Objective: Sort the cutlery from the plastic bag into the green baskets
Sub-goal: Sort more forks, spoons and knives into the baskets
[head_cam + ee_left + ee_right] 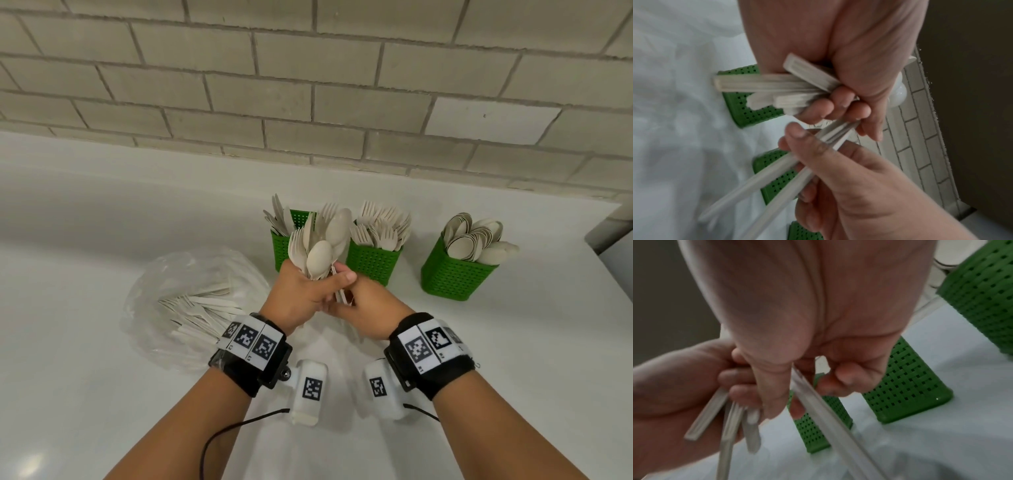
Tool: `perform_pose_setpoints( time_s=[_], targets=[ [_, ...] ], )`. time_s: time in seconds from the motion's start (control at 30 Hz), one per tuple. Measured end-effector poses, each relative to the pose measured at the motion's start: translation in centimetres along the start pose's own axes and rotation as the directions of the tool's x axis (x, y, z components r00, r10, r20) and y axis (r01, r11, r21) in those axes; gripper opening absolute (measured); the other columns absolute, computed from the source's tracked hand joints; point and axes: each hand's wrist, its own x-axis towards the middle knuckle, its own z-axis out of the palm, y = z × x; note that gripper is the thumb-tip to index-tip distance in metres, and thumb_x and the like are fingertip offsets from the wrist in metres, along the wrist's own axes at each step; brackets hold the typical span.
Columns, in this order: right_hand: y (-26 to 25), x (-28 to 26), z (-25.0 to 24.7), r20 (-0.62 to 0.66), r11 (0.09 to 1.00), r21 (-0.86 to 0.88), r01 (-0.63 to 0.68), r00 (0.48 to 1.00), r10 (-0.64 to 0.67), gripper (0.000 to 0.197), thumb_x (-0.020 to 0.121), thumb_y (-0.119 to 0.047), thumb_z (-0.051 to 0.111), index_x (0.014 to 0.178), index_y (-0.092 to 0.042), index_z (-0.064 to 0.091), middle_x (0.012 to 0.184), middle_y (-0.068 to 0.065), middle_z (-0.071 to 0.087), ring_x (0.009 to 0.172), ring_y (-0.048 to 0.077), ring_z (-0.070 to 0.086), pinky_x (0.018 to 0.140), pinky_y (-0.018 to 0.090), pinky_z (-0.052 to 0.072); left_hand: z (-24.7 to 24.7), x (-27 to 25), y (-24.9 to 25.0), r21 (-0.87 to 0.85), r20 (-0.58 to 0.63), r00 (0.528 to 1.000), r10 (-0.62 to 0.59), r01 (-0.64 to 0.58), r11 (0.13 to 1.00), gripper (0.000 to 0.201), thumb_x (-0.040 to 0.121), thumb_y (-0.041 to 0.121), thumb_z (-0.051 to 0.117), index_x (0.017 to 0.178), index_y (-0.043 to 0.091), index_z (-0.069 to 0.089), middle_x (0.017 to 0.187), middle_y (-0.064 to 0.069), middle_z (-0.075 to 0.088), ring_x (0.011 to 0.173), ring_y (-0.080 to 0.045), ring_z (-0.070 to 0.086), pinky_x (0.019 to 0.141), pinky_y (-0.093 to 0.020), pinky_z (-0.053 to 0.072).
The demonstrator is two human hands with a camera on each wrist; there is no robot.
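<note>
Left hand point(301, 291) fisted round mixed bundle point(320, 240) of pale spoons and forks, heads up, held above the counter point(102, 222) in front of the baskets. Right hand point(363, 308) just below and touching it, thumb and fingers pinching 2 or 3 handles point(830, 136) at the bundle's lower end. 3 green baskets behind: left basket point(282, 248) with knife-like pieces, partly hidden by the bundle, middle basket point(373, 262) full of forks, right basket point(452, 274) full of spoons. Plastic bag point(191, 301) lying open at left, more cutlery inside.

Likely step: separating 1 type out of the bundle. Best done by keeping the left fist snug while drawing the pinched handles straight down and out, no twisting, so neighbours don't drag loose. Checking the heads before dropping: spoons to the right basket, forks to the middle. Lowering handle-first into the basket rather than tossing, since both are crowded
</note>
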Motion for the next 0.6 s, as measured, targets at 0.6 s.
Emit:
perform_pose_setpoints(
  time_s=[0.6],
  targets=[
    [1.0, 0.5, 0.1, -0.162, 0.998, -0.02, -0.058, 0.985, 0.054, 0.026, 0.081, -0.026, 0.076, 0.07, -0.003, 0.068, 0.072, 0.01, 0.064, 0.065, 0.022, 0.058, 0.065, 0.035, 0.047, -1.5, -0.4, 0.6, -0.133, 0.009, 0.991, -0.132, 0.132, 0.982, 0.025, 0.082, 0.008, 0.072, 0.104, -0.002, 0.065, 0.05, 0.006, 0.049, 0.039, -0.008, 0.034, 0.04, -0.021, 0.031]
  ],
)
